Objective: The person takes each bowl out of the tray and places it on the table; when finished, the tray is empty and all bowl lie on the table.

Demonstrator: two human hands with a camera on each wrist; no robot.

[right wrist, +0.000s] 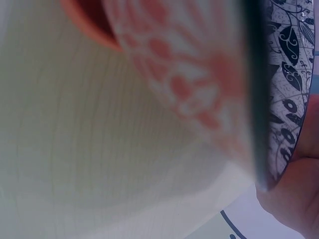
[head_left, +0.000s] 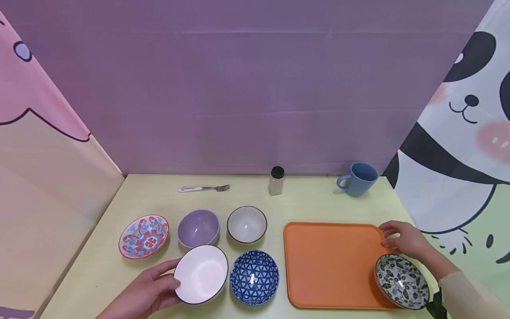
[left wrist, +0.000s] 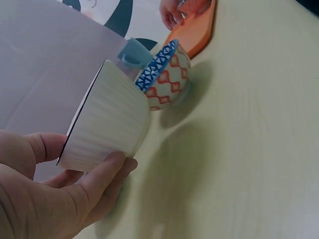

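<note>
My left hand (head_left: pixel 149 288) grips a white bowl with a thin dark rim (head_left: pixel 201 274), thumb at the rim and fingers against its outer wall. In the left wrist view this bowl (left wrist: pixel 109 119) is tilted on its side. My right hand (head_left: pixel 404 239) is by the far right corner of an orange tray (head_left: pixel 330 266), its loosely bent fingers at the rim. Close below it, a black-and-white leaf-patterned bowl (head_left: pixel 402 281) stands over the tray's right end. In the right wrist view, that bowl's red-patterned outside (right wrist: pixel 184 74) hides part of the hand.
A blue triangle-patterned bowl (head_left: pixel 254 278) is between the white bowl and the tray. Behind are a purple bowl (head_left: pixel 198 228), a grey-white bowl (head_left: pixel 247 224) and a floral plate (head_left: pixel 144 237). Farther back lie a fork (head_left: pixel 205 188), a black-capped shaker (head_left: pixel 276 180) and a blue mug (head_left: pixel 360 179).
</note>
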